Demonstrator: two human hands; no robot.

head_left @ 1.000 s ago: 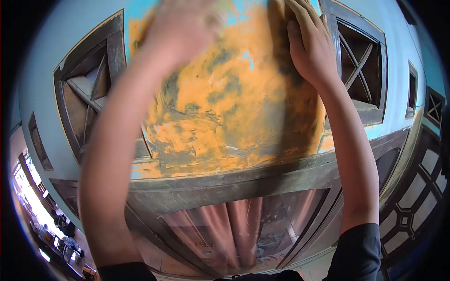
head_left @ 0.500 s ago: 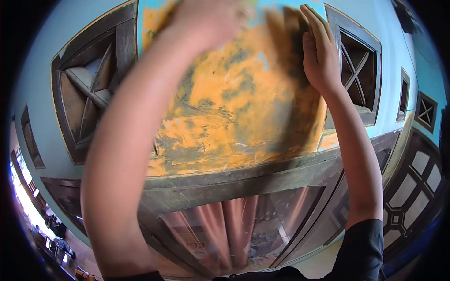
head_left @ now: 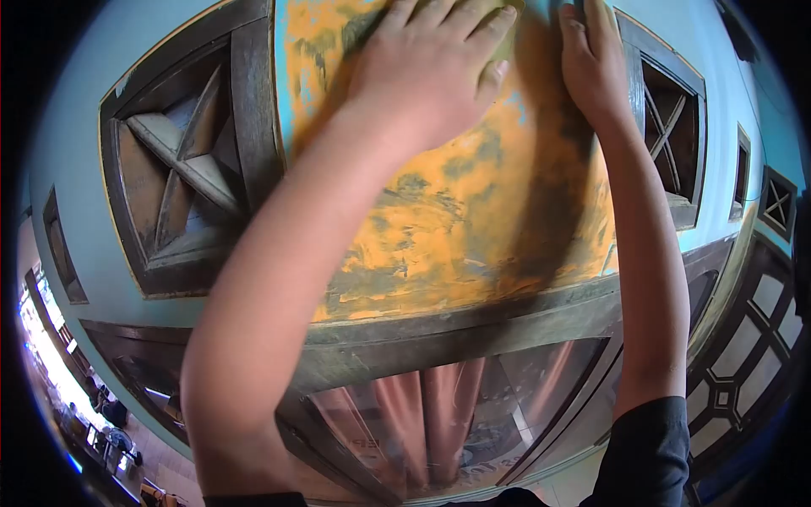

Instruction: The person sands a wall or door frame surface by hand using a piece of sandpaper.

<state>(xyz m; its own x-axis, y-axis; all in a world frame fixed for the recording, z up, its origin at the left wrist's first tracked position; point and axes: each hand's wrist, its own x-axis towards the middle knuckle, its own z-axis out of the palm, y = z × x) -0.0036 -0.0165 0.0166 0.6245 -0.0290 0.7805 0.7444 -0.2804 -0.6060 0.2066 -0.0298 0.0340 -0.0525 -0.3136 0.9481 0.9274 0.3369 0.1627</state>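
Observation:
An orange, smeared patch [head_left: 456, 211] covers the blue wall above a door frame. My left hand [head_left: 427, 76] presses flat on the top of this patch. A sliver of a pale yellow-green pad [head_left: 505, 46] shows under its fingers. Just to the right, my right hand [head_left: 596, 63] lies flat against the wall with its fingers together and pointing up, holding nothing. Both forearms reach up from the bottom of the view, and the left one hides the patch's left part.
A dark wooden vent with crossed bars [head_left: 177, 177] sits left of the patch, and another vent [head_left: 667, 127] sits to the right. Below runs a dark wooden lintel [head_left: 456, 325] over a glass pane with a pink curtain [head_left: 439, 414]. A patterned window grille [head_left: 735, 380] is at far right.
My left hand has slid to the right across the orange patch, closer to my right hand, and is no longer blurred. The right hand stays pressed on the wall.

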